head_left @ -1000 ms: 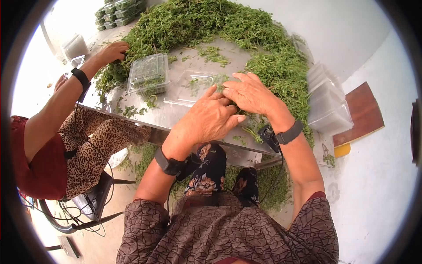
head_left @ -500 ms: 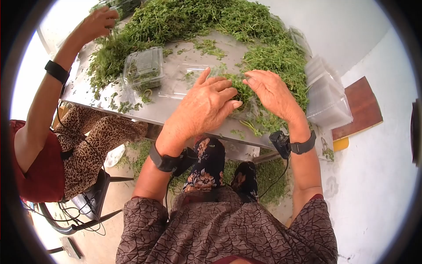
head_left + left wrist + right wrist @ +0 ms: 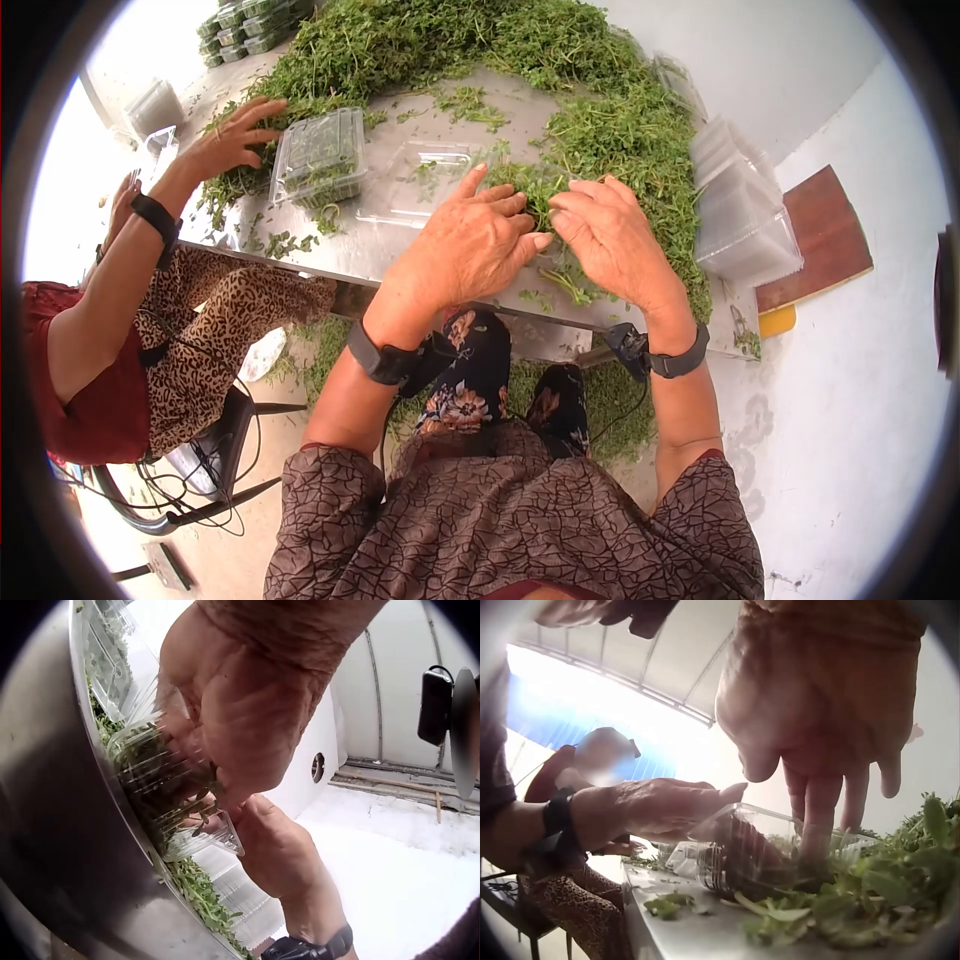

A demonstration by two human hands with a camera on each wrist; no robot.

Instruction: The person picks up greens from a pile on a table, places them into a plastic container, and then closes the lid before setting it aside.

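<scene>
Just in front of me a clear plastic box (image 3: 731, 847) with leafy green sprigs (image 3: 537, 190) in it rests on the metal table. Its flat clear lid (image 3: 385, 208) lies spread out beyond it. My left hand (image 3: 465, 245) reaches over the near-left side, thumb out straight and fingertips down among the sprigs. From the right, my right hand (image 3: 618, 245) points its fairly straight fingers down into the box, as the right wrist view shows. In the left wrist view my fingers partly show through the box's ribbed wall (image 3: 169, 787).
A large heap of greens (image 3: 400, 50) curves round the back and right. Stacked clear boxes (image 3: 745, 220) stand at right. A lidded box of greens (image 3: 320, 160) sits to the left, where another person's hand (image 3: 225, 145) reaches into the heap. Filled boxes (image 3: 250, 25) are piled behind.
My hands drew apart over the box, and my right hand's fingers have since dipped down into the greens. The other person's hand rose off the heap, then came back down.
</scene>
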